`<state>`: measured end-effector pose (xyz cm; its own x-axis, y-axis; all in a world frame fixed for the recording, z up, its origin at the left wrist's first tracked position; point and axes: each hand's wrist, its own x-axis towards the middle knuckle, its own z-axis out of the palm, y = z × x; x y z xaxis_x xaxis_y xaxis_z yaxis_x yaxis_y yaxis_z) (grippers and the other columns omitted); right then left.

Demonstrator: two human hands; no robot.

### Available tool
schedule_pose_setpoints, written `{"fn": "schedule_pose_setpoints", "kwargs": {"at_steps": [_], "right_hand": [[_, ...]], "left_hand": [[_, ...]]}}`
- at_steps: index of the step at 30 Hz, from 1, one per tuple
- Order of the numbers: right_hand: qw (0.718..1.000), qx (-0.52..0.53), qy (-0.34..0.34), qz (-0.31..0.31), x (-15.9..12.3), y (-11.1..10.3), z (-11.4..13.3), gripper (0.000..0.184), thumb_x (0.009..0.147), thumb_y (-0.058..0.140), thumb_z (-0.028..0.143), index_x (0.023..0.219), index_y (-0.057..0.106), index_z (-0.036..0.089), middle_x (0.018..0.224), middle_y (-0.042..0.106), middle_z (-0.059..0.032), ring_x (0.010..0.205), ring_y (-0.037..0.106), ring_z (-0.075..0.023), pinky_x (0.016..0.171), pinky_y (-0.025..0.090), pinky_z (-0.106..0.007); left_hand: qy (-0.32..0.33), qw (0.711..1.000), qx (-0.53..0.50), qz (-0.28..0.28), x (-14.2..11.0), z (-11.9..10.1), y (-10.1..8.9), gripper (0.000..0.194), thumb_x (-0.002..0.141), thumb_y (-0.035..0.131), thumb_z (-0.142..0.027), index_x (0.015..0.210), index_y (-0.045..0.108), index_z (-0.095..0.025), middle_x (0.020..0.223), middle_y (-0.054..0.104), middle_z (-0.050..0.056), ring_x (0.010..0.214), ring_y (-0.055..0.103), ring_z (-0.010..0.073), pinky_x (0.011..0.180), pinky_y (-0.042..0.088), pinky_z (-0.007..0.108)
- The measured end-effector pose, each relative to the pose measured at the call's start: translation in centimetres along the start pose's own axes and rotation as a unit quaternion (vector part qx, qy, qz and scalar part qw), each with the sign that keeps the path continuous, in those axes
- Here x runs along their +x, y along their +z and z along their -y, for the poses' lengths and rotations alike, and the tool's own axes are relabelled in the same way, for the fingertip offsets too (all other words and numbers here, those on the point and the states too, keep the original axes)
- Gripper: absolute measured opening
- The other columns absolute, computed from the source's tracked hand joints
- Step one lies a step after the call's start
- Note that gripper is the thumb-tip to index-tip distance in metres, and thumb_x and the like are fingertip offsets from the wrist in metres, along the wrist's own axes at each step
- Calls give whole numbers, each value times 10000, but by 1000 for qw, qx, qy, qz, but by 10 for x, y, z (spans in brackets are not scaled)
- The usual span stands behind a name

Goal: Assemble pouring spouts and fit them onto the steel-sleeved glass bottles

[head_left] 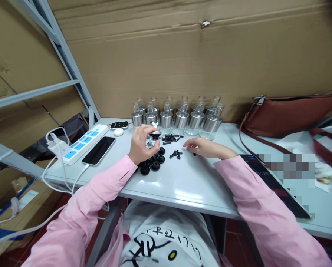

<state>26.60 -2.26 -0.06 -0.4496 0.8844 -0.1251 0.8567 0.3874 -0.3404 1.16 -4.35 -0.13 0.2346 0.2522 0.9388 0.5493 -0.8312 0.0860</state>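
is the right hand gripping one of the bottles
No, the right hand is low over the table, apart from the bottles.

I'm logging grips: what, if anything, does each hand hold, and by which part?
Left hand: a silver-black fitting, exact grip point unclear. Right hand: cannot tell.

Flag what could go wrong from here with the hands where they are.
The loose small black pieces could scatter if the right hand, close beside them, sweeps sideways.
The left hand holds a metal-and-black piece in front of the glass bottles; a forward bump might tip one.
The black round parts lie heaped near the left wrist, so lowering it could perhaps push some toward the table's front edge.
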Motion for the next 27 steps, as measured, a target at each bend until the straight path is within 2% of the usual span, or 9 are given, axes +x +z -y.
{"fn": "schedule_pose_setpoints", "kwargs": {"at_steps": [4, 8, 10, 12, 14, 17, 20, 24, 27], "right_hand": [[997, -39, 63, 8, -7, -8, 0, 318, 687, 645, 175, 1003, 657, 147, 981, 690, -89, 804, 652, -191, 705, 491, -260], [993, -17, 103, 54, -7, -4, 2, 188, 662, 638, 136, 845, 673, 156, 761, 695, -50, 593, 621, -158, 563, 466, -248], [997, 2, 69, 26, -2, 3, 6, 162, 680, 573, 70, 785, 672, 145, 700, 687, -46, 573, 609, -155, 573, 459, -249], [999, -2, 21, -44, 5, 11, 12, 197, 694, 533, 19, 782, 678, 120, 784, 705, -85, 703, 630, -187, 677, 461, -263], [997, 2, -6, -76, 11, 17, 18, 219, 759, 483, 26, 811, 680, 106, 874, 703, -112, 795, 625, -201, 750, 447, -274], [995, 19, -46, -87, 17, 27, 28, 296, 904, 402, 208, 821, 670, 113, 831, 673, -109, 773, 600, -194, 743, 445, -290], [988, 16, -106, -112, 18, 37, 38, 326, 914, 428, 343, 854, 661, 122, 858, 627, -111, 819, 572, -201, 781, 444, -313], [984, 19, -139, -110, 14, 44, 47, 153, 832, 566, 246, 877, 650, 126, 915, 581, -101, 805, 557, -182, 767, 452, -302], [987, 30, -147, -61, 9, 36, 45, 95, 798, 564, 147, 814, 657, 137, 869, 591, -77, 746, 557, -155, 737, 450, -278]], "left_hand": [[9, 1000, -6, 16, -2, 1, 1, 244, 760, 547, -241, 993, 496, -185, 889, 572, 48, 819, 562, 177, 722, 459, 315], [8, 1000, -9, 20, -3, 2, 1, 247, 760, 550, -241, 994, 498, -185, 896, 575, 49, 828, 564, 179, 727, 459, 318], [8, 1000, -6, 20, -2, 2, 1, 238, 762, 549, -239, 988, 498, -185, 889, 576, 47, 826, 563, 179, 725, 457, 319], [9, 1000, -6, 18, -2, 1, 1, 233, 762, 548, -235, 985, 499, -184, 887, 575, 46, 827, 561, 179, 722, 455, 318], [9, 1000, -8, 16, -1, 1, 1, 234, 761, 548, -229, 986, 501, -184, 890, 573, 46, 827, 561, 179, 720, 455, 317], [8, 1000, -7, 17, 0, 1, 0, 234, 762, 547, -232, 987, 499, -185, 892, 571, 45, 828, 561, 177, 724, 458, 316], [15, 1000, 6, 18, 1, 3, -2, 236, 764, 545, -240, 988, 494, -188, 896, 569, 40, 833, 559, 175, 736, 462, 316], [7, 999, 32, -12, 6, 8, -7, 232, 764, 536, -242, 987, 486, -196, 893, 561, 28, 818, 552, 168, 738, 459, 313], [-3, 999, 38, -30, 8, 11, -8, 234, 761, 537, -240, 985, 486, -196, 887, 555, 25, 794, 547, 160, 728, 458, 309]]}}
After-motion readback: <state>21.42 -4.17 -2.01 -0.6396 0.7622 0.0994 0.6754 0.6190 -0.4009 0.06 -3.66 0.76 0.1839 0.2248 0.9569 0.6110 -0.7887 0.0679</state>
